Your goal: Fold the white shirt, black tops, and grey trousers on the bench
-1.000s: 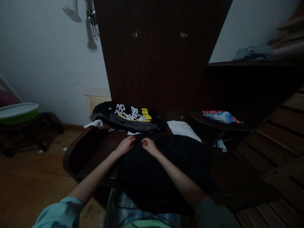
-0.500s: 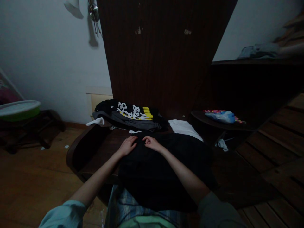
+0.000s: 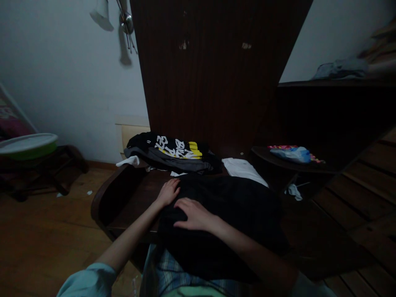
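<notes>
A black garment (image 3: 235, 206), its exact kind hard to tell in the dim light, lies spread over the dark wooden surface (image 3: 133, 206) and hangs down over the front edge. My left hand (image 3: 169, 191) rests flat on the garment's upper left edge, fingers stretched out. Lower and to the right, my right hand (image 3: 195, 214) is over the cloth with its thumb and fingers apart; whether it touches the fabric is unclear. Behind the garment lie a folded white cloth (image 3: 244, 170) and a pile of dark clothes (image 3: 173, 152) with white and yellow lettering.
A tall dark wooden panel (image 3: 213, 82) rises behind the surface. On the right, a small rounded shelf (image 3: 262, 159) carries a blue and pink plastic packet (image 3: 291, 154). At far left a green and white basin (image 3: 31, 146) sits on a low stool (image 3: 62, 165).
My right hand has moved down towards me across the black garment, and its fingers have spread from a bent, gathered pose. My left hand stays at the upper left edge.
</notes>
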Demonstrator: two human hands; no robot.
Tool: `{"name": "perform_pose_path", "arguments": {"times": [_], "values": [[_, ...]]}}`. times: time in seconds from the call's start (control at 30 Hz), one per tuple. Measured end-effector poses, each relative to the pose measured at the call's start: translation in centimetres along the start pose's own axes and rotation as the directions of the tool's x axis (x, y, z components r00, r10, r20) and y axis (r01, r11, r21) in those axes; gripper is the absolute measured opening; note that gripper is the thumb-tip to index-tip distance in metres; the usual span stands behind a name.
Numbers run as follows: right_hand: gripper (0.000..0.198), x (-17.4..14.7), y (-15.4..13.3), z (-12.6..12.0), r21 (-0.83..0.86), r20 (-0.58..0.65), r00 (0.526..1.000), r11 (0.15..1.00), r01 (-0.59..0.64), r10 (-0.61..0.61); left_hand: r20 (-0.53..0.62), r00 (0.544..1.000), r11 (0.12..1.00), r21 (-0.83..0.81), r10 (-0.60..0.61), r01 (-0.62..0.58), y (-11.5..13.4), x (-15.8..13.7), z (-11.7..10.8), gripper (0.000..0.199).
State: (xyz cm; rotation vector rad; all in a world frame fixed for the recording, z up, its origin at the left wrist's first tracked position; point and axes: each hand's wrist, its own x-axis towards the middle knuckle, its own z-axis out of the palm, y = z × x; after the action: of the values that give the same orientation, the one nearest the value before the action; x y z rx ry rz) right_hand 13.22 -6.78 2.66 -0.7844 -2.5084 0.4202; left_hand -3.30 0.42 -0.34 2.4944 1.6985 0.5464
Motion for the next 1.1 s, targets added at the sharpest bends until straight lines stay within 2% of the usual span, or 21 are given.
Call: {"name": "perform_pose_path", "arguments": {"times": [0.13, 0.27, 0.4, 0.5, 0.53, 0.57, 0.6, 0.67, 0.7, 0.77, 0.8, 0.9, 1.1], "values": [[0.034, -2.3, -1.0, 2.3, -0.100, 0.021, 0.992, 0.987, 0.125, -0.123, 0.008, 1.000, 1.000, 0.003, -0.007, 0.007, 0.1, -0.1, -0.4, 0.040], [0.031, -3.8, -0.5, 3.0, -0.150, -0.006, 0.992, 0.981, 0.124, -0.127, 0.032, 0.999, 0.997, 0.071, 0.010, -0.012, 0.6, 0.3, -0.6, 0.041], [0.026, -5.7, -0.5, 1.5, -0.093, -0.056, 0.995, 0.992, 0.082, -0.088, 0.015, 0.999, 0.981, 0.190, -0.037, 0.033, 2.1, 0.8, 0.6, 0.049], [0.024, -8.5, 1.2, -1.2, -0.050, -0.207, 0.976, 0.995, -0.081, 0.069, -0.029, 0.996, 0.974, 0.209, -0.084, 0.088, 3.0, 0.9, 1.6, 0.064], [0.024, -9.7, 2.4, -2.4, -0.050, -0.289, 0.944, 0.982, -0.180, 0.159, -0.039, 0.996, 0.975, 0.206, -0.076, 0.083, 3.0, 0.8, 1.8, 0.064], [0.024, -11.1, 3.8, -3.7, -0.052, -0.380, 0.893, 0.958, -0.282, 0.242, -0.044, 0.997, 0.977, 0.202, -0.057, 0.064, 3.0, 0.6, 1.9, 0.063], [0.024, -12.6, 5.4, -5.1, -0.052, -0.466, 0.824, 0.920, -0.388, 0.321, -0.041, 0.999, 0.980, 0.196, -0.028, 0.036, 2.7, 0.5, 1.9, 0.061], [0.025, -15.7, 8.8, -8.0, -0.036, -0.627, 0.640, 0.805, -0.592, 0.444, -0.019, 1.000, 0.982, 0.190, 0.009, -0.005, 2.0, 0.3, 1.6, 0.058], [0.027, -17.2, 10.5, -9.3, -0.012, -0.674, 0.546, 0.731, -0.682, 0.499, 0.003, 1.000, 0.982, 0.191, 0.007, -0.007, 1.6, 0.2, 1.5, 0.058], [0.035, -19.6, 13.2, -11.3, 0.066, -0.686, 0.380, 0.573, -0.817, 0.621, 0.042, 0.999, 0.980, 0.197, -0.020, 0.011, 0.7, -0.1, 1.2, 0.060], [0.038, -20.6, 14.3, -12.0, 0.109, -0.649, 0.326, 0.508, -0.855, 0.687, 0.051, 0.998, 0.980, 0.200, -0.032, 0.021, 0.2, -0.2, 1.1, 0.061], [0.040, -22.0, 16.5, -12.8, 0.204, -0.525, 0.272, 0.429, -0.880, 0.807, 0.046, 0.999, 0.980, 0.201, -0.025, 0.016, -0.9, -0.5, 0.8, 0.061], [0.032, -21.7, 17.8, -12.7, 0.348, -0.392, 0.214, 0.359, -0.866, 0.895, 0.059, 0.998, 0.978, 0.209, -0.022, 0.009, -1.7, -1.0, 0.4, 0.062]]}}
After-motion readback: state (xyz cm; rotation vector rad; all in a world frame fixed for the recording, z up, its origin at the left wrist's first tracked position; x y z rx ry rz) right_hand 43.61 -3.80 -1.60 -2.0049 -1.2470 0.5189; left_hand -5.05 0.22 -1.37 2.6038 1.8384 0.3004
